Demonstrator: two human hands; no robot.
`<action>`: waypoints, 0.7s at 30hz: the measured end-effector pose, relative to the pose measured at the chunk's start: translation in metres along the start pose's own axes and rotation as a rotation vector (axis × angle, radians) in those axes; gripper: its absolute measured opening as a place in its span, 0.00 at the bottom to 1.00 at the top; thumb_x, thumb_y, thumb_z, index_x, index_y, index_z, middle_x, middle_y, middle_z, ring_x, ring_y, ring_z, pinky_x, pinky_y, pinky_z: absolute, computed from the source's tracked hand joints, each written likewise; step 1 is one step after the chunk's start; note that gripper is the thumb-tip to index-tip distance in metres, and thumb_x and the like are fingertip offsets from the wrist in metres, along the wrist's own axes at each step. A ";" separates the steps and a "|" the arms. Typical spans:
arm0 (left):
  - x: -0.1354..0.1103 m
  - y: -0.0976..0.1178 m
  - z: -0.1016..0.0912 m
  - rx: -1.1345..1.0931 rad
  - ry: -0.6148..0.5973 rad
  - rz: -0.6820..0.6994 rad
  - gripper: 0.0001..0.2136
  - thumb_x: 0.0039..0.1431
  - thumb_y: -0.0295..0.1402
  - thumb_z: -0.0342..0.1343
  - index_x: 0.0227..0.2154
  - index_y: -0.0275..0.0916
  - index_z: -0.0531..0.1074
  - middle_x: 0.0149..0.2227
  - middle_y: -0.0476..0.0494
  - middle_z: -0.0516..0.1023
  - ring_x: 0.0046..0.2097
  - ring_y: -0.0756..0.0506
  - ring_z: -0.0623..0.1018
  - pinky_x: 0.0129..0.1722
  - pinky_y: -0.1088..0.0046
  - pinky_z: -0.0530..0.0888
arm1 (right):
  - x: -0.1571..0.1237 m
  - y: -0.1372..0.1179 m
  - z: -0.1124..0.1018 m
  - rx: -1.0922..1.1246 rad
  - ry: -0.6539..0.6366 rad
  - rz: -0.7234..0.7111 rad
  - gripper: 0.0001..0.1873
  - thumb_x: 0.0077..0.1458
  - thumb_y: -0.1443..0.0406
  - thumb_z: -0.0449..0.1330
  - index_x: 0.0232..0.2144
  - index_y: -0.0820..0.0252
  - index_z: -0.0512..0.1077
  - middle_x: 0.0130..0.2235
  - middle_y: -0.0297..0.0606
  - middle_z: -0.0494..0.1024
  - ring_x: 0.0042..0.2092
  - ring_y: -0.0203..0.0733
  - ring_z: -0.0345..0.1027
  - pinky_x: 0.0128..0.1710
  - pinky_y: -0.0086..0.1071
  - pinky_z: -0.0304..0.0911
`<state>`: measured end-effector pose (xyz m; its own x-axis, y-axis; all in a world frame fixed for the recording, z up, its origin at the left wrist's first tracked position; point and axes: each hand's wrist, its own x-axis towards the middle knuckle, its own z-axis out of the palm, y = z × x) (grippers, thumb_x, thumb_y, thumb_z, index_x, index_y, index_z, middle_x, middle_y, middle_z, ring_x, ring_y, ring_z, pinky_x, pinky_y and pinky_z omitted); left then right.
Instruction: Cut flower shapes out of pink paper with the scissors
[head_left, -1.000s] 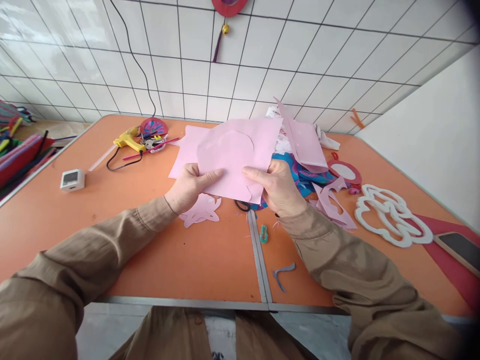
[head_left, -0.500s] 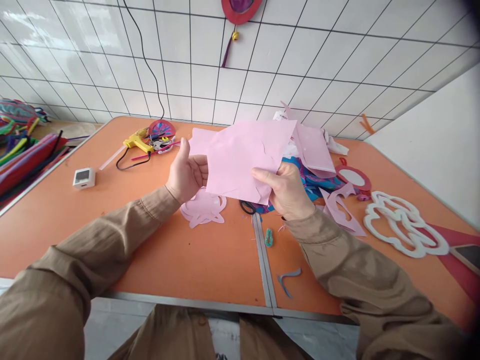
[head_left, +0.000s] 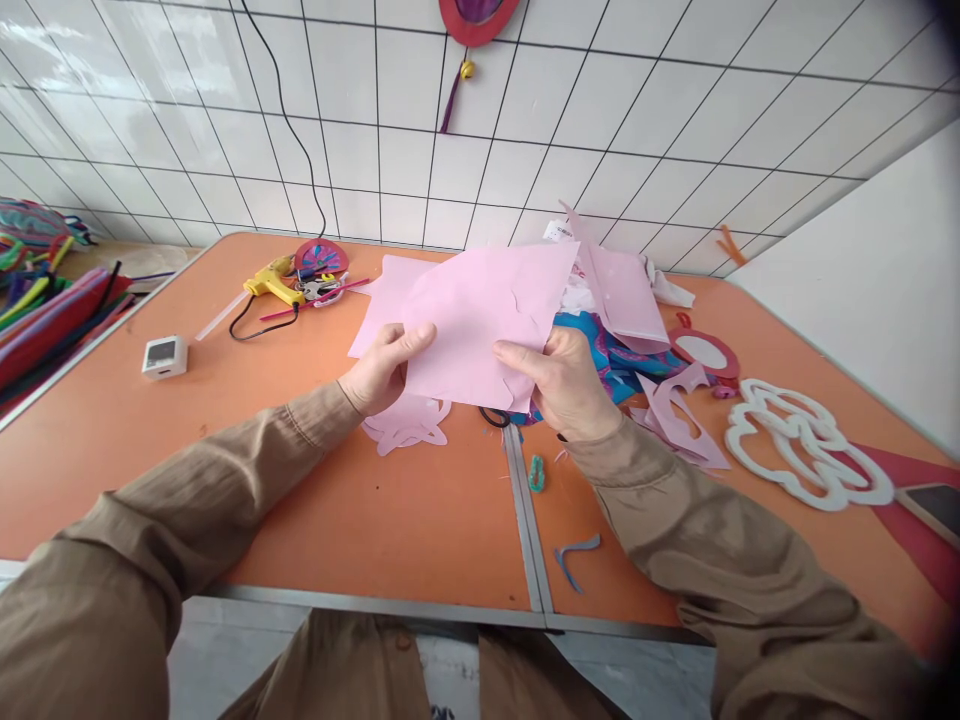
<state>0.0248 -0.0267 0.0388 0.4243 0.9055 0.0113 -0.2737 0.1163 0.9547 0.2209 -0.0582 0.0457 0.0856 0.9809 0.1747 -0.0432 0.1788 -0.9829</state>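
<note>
The left hand (head_left: 381, 370) and right hand (head_left: 576, 388) each have their grip pinched on opposite edges of the pink sheet (head_left: 466, 325), mid-frame above the orange tabletop (head_left: 337, 530). Light, even thumb pressure should avoid creasing near its curved lines.

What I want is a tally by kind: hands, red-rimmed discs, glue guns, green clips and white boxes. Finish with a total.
Left hand and right hand: 2
Red-rimmed discs, wall included: 3
Glue gun: 1
Green clip: 1
White box: 1
Total: 8
</note>
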 end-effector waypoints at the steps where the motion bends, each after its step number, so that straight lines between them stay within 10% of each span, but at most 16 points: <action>1: -0.001 -0.001 0.001 -0.017 -0.054 0.000 0.25 0.41 0.50 0.71 0.35 0.35 0.78 0.32 0.38 0.82 0.32 0.38 0.82 0.28 0.67 0.77 | 0.000 0.000 0.000 -0.008 -0.009 -0.001 0.07 0.40 0.62 0.72 0.24 0.54 0.79 0.27 0.35 0.81 0.31 0.47 0.73 0.29 0.40 0.69; 10: -0.004 0.003 0.002 -0.014 -0.354 -0.011 0.17 0.52 0.39 0.68 0.42 0.36 0.75 0.27 0.42 0.80 0.24 0.41 0.80 0.22 0.66 0.76 | 0.000 -0.002 0.001 -0.079 -0.059 -0.010 0.10 0.40 0.62 0.69 0.17 0.58 0.72 0.21 0.32 0.71 0.24 0.36 0.63 0.23 0.31 0.60; 21: -0.007 0.004 0.002 0.019 -0.078 -0.035 0.17 0.44 0.37 0.72 0.36 0.34 0.79 0.33 0.39 0.83 0.30 0.40 0.82 0.27 0.64 0.80 | 0.000 -0.001 0.003 -0.104 -0.034 -0.002 0.15 0.39 0.62 0.68 0.15 0.57 0.66 0.20 0.31 0.66 0.24 0.35 0.60 0.22 0.31 0.58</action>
<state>0.0227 -0.0337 0.0431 0.4995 0.8663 0.0004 -0.2417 0.1390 0.9603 0.2175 -0.0578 0.0469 0.0513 0.9830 0.1765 0.0607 0.1734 -0.9830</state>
